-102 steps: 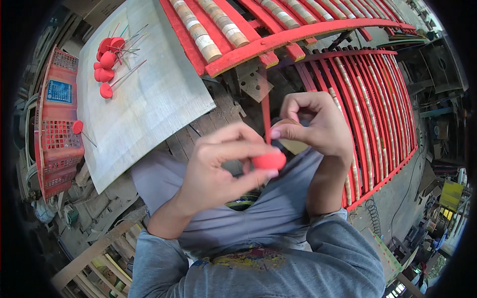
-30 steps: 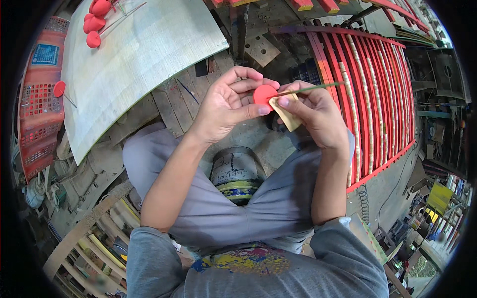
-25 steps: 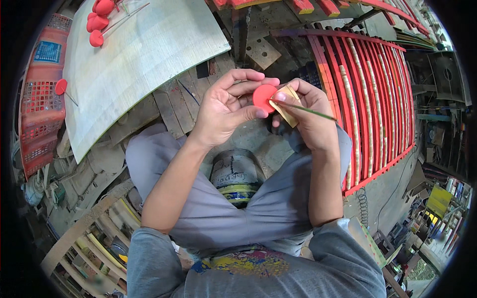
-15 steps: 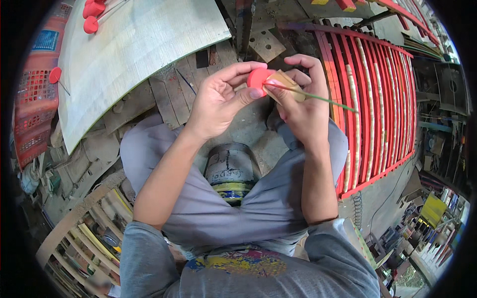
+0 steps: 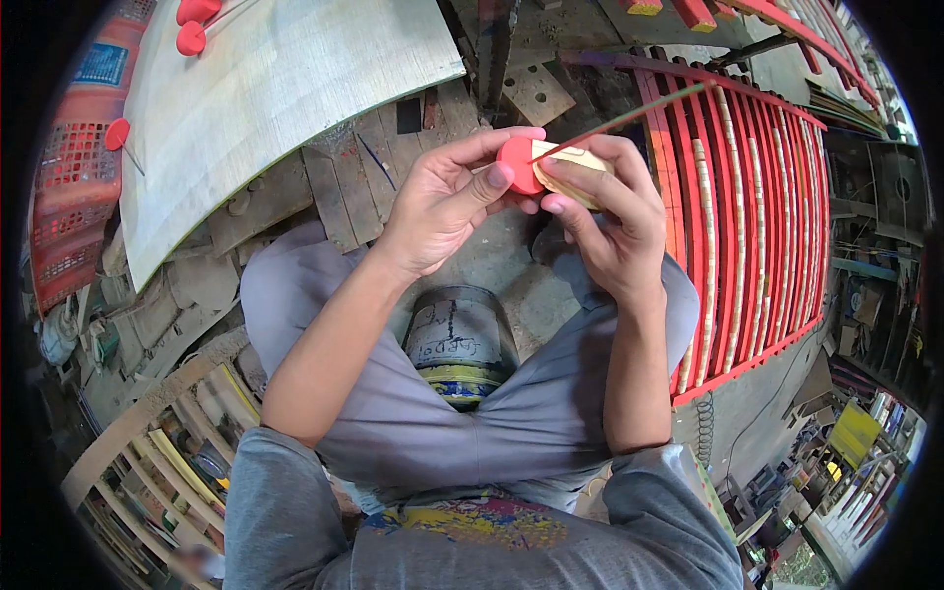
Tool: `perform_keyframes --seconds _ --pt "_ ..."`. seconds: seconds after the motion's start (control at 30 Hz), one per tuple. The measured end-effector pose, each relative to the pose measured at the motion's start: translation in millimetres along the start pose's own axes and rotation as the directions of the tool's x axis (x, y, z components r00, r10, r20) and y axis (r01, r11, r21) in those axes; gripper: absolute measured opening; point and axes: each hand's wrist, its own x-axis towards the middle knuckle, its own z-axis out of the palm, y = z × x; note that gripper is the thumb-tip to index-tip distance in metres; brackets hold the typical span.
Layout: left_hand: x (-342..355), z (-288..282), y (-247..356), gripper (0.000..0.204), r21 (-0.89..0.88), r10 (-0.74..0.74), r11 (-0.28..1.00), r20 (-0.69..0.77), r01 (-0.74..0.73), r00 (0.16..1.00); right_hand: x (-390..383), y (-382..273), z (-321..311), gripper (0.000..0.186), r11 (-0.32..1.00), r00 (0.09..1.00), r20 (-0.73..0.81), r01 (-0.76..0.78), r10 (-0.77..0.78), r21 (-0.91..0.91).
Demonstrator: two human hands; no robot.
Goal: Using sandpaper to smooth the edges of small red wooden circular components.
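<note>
In front of me my left hand pinches a round red piece between thumb and fingers. A thin stick, reddish near the piece and green farther out, sticks out of it up to the right. My right hand holds a folded, pale yellow sheet, which looks like sandpaper, against the right side of the red piece. Its fingers lie over the sheet, with the thumb underneath. More red round pieces on thin sticks, one of them a red disc, rest on the pale board at the upper left.
A pale board spans the upper left, beside red plastic crates. Between my legs stands a paint-stained bucket. Red slatted frames stand on the right. A curved wooden rack is at the lower left.
The stick has swung from pointing down-right to pointing up-right as the red piece turned. My right hand's fingers have shifted over the folded sheet, with the thumb now lower.
</note>
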Motion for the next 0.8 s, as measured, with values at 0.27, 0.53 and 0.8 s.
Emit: perform_keyframes --seconds 0.27,0.53,0.8 --pt "0.0 -9.8 -6.5 0.047 0.136 -0.017 0.991 0.012 0.015 1.000 -4.9 4.7 7.6 0.038 0.996 0.995 -0.049 0.085 -0.087 -0.030" --pt "3.2 -9.3 -0.9 0.037 0.056 0.021 0.998 -0.031 -0.019 0.999 3.8 -1.6 6.6 0.036 0.912 0.976 -0.053 0.177 -0.211 -0.371" --pt "3.8 -10.1 3.2 0.039 0.073 0.059 0.996 0.007 -0.060 0.998 2.7 -0.9 13.4 0.027 0.979 0.973 -0.107 0.201 -0.205 -0.043"
